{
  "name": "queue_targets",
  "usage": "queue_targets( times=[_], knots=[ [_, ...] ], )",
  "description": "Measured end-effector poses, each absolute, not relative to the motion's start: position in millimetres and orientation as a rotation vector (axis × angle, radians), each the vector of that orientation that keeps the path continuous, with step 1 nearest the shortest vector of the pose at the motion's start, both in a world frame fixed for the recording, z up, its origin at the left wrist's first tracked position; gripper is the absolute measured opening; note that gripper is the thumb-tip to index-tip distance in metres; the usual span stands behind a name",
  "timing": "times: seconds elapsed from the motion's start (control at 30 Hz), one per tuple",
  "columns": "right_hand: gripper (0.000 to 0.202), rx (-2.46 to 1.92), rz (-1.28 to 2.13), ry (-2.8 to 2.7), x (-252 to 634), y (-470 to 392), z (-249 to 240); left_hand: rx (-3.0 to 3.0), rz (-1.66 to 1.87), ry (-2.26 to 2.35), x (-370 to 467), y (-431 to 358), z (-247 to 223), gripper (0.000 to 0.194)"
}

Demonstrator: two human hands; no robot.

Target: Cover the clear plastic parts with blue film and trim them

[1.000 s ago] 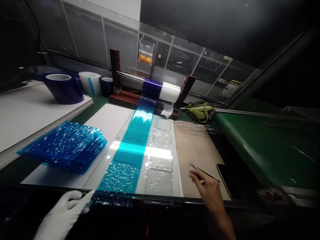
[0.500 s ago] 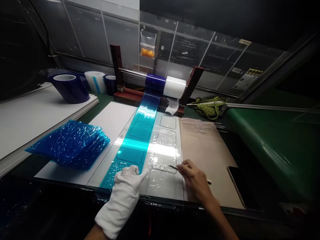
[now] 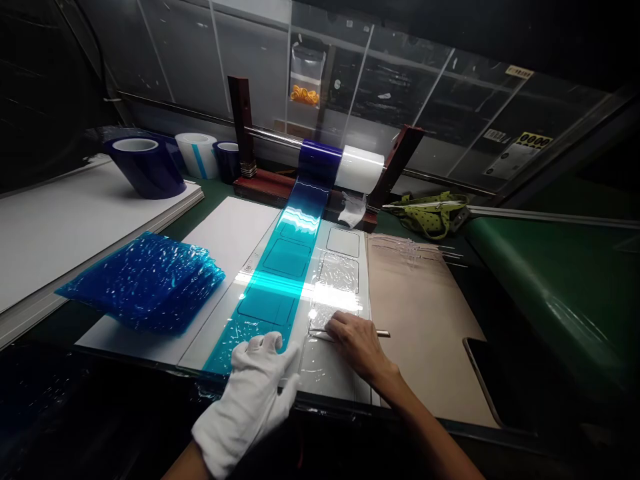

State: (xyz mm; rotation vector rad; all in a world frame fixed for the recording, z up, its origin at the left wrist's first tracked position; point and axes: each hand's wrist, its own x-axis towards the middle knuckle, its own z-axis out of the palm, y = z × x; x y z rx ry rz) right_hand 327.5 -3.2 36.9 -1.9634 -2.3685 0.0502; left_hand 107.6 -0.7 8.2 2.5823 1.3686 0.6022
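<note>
both hands have closed in on the plate (image 3: 340, 363) at the desk's near edge: gloved left hand (image 3: 253, 390) flat, open on the blue film (image 3: 273, 293); bare right hand (image 3: 357, 343) gripping tweezers (image 3: 323, 331) at a clear film patch, apparently lifting it; next needs a steady peel.

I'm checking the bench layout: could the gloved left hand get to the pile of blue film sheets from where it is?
Probably yes. The left hand rests on the blue film strip, and only flat white board lies between it and the pile of blue sheets.
</note>
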Motion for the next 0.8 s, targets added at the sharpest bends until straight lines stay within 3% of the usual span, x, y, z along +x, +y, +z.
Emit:
queue_targets(
  times=[0.1,0.13,0.2,0.3,0.4,0.57,0.8],
  knots=[
    [0.022,-2.029,0.034,-2.348,349,-21,41,2.697,0.543,1.323,106,-19,0,0.101],
    [0.022,-2.056,0.028,-2.336,357,-27,43,2.744,0.551,1.298,105,-24,-4,0.108],
    [0.023,-2.119,0.011,-2.305,374,-40,45,2.83,0.635,1.239,106,-31,-13,0.097],
    [0.024,-2.218,-0.028,-2.246,397,-61,46,2.928,0.842,1.217,108,-34,-19,0.06],
    [0.024,-2.305,-0.07,-2.162,416,-82,46,2.998,0.99,1.178,108,-33,-11,0.043],
    [0.02,-2.271,0.018,-1.938,427,-113,47,3.161,0.896,1.01,108,-22,25,0.041],
    [0.026,-2.153,0.158,-1.697,425,-135,39,3.213,0.951,1.123,108,-15,48,0.058]
  ],
)
